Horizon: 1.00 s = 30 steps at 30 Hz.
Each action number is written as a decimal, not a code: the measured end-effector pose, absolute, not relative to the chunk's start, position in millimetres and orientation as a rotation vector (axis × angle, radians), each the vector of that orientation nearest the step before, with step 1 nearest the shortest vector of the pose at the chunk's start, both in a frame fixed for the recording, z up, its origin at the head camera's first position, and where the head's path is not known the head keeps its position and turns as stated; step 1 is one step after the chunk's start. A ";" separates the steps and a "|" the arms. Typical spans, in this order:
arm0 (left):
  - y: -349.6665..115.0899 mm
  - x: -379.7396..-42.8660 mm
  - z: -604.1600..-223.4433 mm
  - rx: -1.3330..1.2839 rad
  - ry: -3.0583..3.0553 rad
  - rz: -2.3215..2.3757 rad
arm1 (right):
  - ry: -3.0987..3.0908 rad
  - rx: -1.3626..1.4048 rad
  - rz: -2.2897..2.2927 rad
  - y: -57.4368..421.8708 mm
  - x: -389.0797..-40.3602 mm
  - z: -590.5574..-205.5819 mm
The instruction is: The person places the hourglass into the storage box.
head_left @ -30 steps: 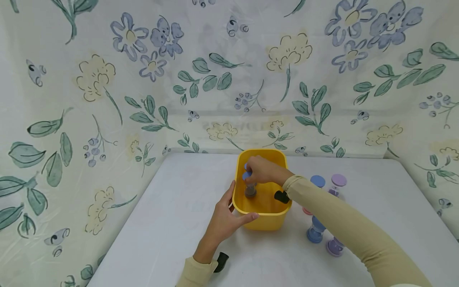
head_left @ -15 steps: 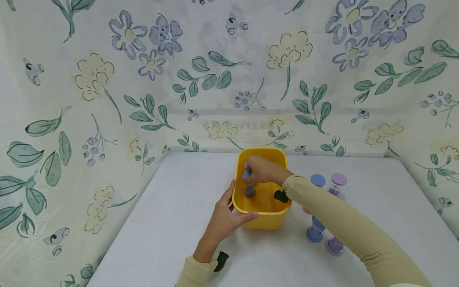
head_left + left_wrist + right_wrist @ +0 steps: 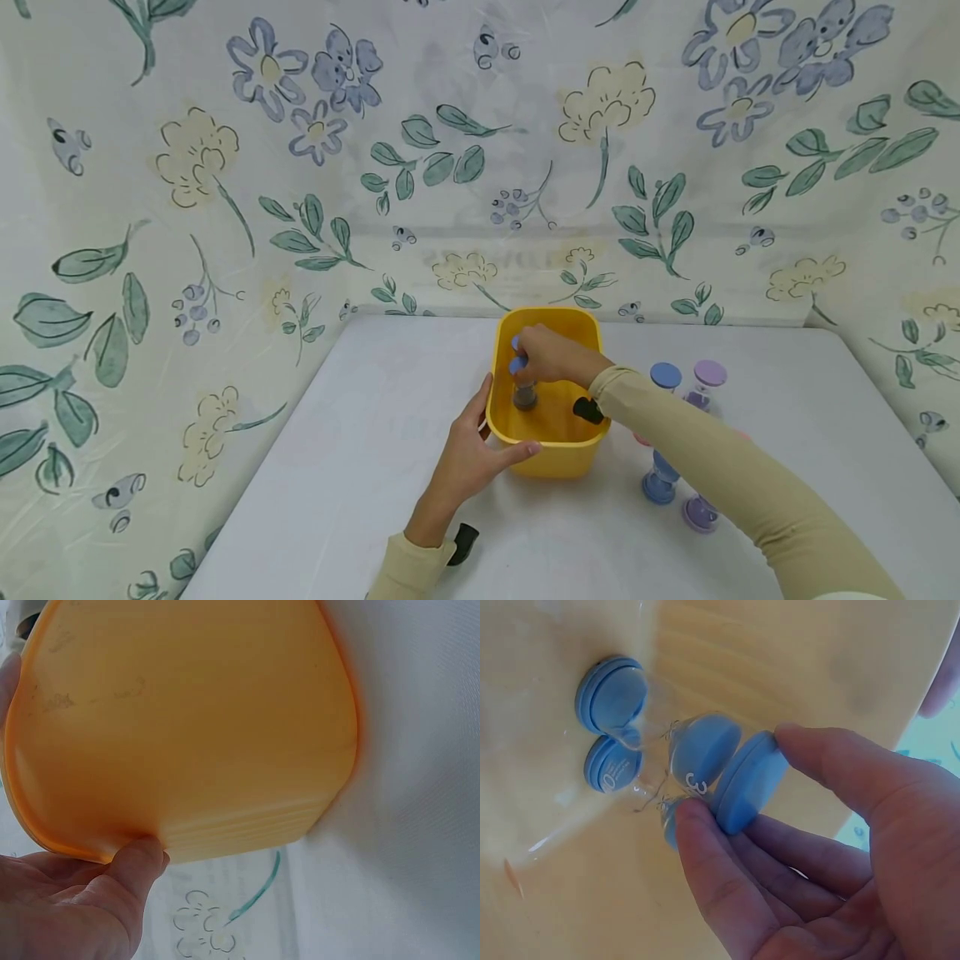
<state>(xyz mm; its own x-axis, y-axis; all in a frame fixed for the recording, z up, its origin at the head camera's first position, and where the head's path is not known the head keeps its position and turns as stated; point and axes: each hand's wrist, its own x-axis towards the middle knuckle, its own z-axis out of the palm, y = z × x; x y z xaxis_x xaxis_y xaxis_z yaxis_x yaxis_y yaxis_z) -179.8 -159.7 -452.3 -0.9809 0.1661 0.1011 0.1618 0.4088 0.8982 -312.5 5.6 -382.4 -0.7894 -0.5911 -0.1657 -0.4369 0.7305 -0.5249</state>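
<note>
My left hand grips the near-left corner of a yellow plastic bin, thumb at its front rim and fingers along its left side. In the left wrist view, the bin wall fills most of the picture. Inside the bin, my right hand pinches the blue end cap of an hourglass containing blue sand. Its other end is near the bin floor; whether it touches cannot be told. A second blue hourglass stands close beside it, partly hidden by the fingers.
Right of the bin stand several hourglasses: a blue one, a purple one, another blue one and another purple one. My right sleeve partly covers them and a pink piece. Floral cloth hangs behind the white table.
Both hands keep nearly the same places on the bin and the hourglass. The whole head view has shifted up very slightly.
</note>
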 end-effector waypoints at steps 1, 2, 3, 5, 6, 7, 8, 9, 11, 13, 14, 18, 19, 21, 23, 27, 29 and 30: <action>-159.7 -179.8 -452.1 0.307 2.634 1.679 | 2.617 -0.798 -0.670 5.5 -312.4 -382.0; -159.7 -179.7 -452.2 0.309 2.636 1.678 | 2.620 -0.796 -0.665 5.4 -312.3 -381.7; -159.8 -179.7 -452.4 0.313 2.633 1.683 | 2.625 -0.795 -0.656 5.3 -312.3 -381.8; -160.0 -179.3 -452.7 0.317 2.635 1.683 | 2.631 -0.789 -0.641 5.4 -312.2 -382.2; -160.1 -179.2 -452.9 0.318 2.633 1.685 | 2.634 -0.785 -0.632 5.3 -312.1 -382.4; -160.2 -179.0 -453.2 0.321 2.634 1.686 | 2.636 -0.782 -0.623 5.3 -312.1 -382.5; -160.3 -178.8 -453.5 0.324 2.633 1.687 | 2.635 -0.778 -0.619 5.4 -311.8 -382.3; -160.3 -178.5 -453.5 0.326 2.632 1.688 | 2.632 -0.776 -0.618 5.6 -311.4 -381.7; -160.4 -178.2 -453.6 0.331 2.637 1.687 | 2.632 -0.774 -0.607 6.3 -310.5 -379.7; -160.7 -178.1 -453.6 0.344 2.641 1.689 | 2.635 -0.772 -0.598 7.7 -309.6 -375.5; -160.8 -178.1 -453.4 0.349 2.644 1.688 | 2.637 -0.775 -0.590 8.6 -309.1 -372.9; -161.3 -178.0 -453.8 0.360 2.634 1.704 | 2.653 -0.803 -0.550 14.1 -308.2 -360.9; -161.4 -178.2 -453.7 0.358 2.627 1.710 | 2.660 -0.816 -0.545 16.2 -308.2 -357.8; -161.4 -178.4 -453.5 0.352 2.614 1.724 | 2.672 -0.841 -0.555 21.4 -308.4 -352.2; -161.1 -178.8 -453.4 0.353 2.607 1.735 | 2.678 -0.852 -0.598 27.5 -308.8 -347.2; -160.4 -178.7 -453.1 0.328 2.594 1.741 | 2.691 -0.893 -0.731 43.9 -306.1 -335.1; -160.2 -178.8 -453.3 0.321 2.588 1.745 | 2.699 -0.900 -0.796 53.2 -302.6 -327.9; -160.0 -178.7 -453.5 0.321 2.587 1.746 | 2.705 -0.899 -0.826 58.5 -300.9 -324.2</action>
<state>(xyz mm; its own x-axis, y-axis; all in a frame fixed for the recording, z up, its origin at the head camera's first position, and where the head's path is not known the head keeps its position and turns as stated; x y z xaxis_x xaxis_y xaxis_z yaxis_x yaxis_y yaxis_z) -178.7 -160.0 -453.5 -0.9791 0.1711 0.1101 0.1661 0.3597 0.9182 -300.9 58.5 -324.2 -0.8029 -0.5960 0.0094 -0.4997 0.6643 -0.5559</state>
